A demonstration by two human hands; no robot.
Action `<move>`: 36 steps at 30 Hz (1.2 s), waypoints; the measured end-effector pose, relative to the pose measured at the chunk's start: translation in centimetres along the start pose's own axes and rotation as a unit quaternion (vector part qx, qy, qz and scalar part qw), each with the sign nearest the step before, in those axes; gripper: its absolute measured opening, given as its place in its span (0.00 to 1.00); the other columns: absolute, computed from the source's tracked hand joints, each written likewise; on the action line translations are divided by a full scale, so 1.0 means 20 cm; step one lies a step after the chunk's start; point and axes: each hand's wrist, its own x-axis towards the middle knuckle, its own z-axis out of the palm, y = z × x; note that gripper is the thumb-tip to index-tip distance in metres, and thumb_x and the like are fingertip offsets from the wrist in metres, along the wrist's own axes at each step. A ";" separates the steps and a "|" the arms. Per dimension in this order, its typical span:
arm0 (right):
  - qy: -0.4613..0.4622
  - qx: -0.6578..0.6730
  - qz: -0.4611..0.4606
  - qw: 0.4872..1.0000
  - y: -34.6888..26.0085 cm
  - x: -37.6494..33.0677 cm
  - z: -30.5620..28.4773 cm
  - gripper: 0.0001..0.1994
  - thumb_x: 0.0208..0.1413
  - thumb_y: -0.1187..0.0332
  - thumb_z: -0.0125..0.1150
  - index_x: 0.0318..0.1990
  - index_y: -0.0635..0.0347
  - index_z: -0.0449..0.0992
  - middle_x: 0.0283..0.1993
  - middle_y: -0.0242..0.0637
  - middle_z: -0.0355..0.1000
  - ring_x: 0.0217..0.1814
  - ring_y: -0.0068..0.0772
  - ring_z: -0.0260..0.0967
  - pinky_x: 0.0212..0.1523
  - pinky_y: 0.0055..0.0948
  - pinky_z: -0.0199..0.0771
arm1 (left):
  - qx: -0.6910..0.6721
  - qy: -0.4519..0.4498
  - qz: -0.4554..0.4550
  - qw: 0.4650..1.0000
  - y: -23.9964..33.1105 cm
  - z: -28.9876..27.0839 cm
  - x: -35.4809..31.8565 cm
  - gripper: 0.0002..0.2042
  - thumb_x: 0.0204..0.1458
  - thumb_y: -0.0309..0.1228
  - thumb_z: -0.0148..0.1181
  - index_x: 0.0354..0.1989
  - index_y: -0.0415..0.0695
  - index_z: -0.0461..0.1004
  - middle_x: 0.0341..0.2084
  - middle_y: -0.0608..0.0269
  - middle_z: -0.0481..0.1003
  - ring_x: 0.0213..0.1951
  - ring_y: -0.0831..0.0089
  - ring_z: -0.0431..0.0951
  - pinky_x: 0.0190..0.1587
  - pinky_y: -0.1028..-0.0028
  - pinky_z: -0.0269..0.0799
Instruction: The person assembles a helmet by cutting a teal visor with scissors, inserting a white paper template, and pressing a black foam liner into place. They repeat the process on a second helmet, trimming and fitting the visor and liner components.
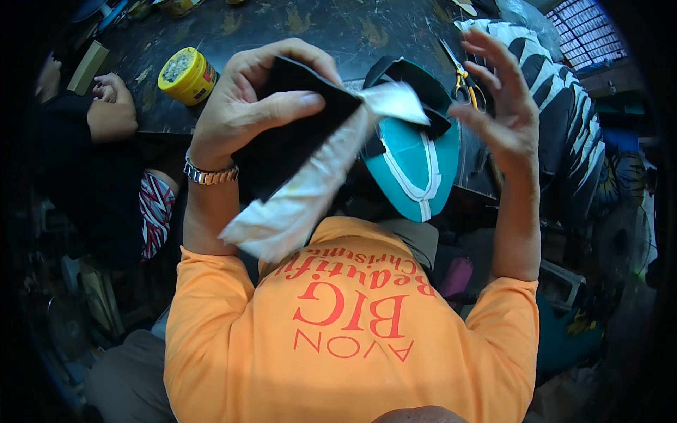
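While left grip (264, 92) pinches black piece (296, 134), right (493, 99) spread above dark worktable (338, 28).

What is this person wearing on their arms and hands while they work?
Both hands are bare, with no gloves or rings to be seen. The left hand has a metal link wristwatch in silver and gold tones at the wrist. The right hand wears nothing at the wrist. Short orange sleeves of a T-shirt with red lettering cover only the upper arms; the forearms are uncovered.

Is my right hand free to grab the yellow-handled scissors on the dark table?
Probably yes: the right hand is open and empty, right beside the yellow-handled scissors, with nothing between them.
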 end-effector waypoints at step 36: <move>0.144 0.321 0.305 0.885 -0.16 -0.60 0.20 0.11 0.58 0.73 0.64 0.48 0.64 0.79 0.43 0.35 0.79 0.40 0.20 0.75 0.44 0.22 0.75 | -0.076 0.012 -0.279 0.957 -0.42 0.53 -0.07 0.23 0.45 0.28 0.77 0.50 0.37 0.76 0.41 0.65 0.80 0.41 0.81 0.79 0.46 0.79 0.75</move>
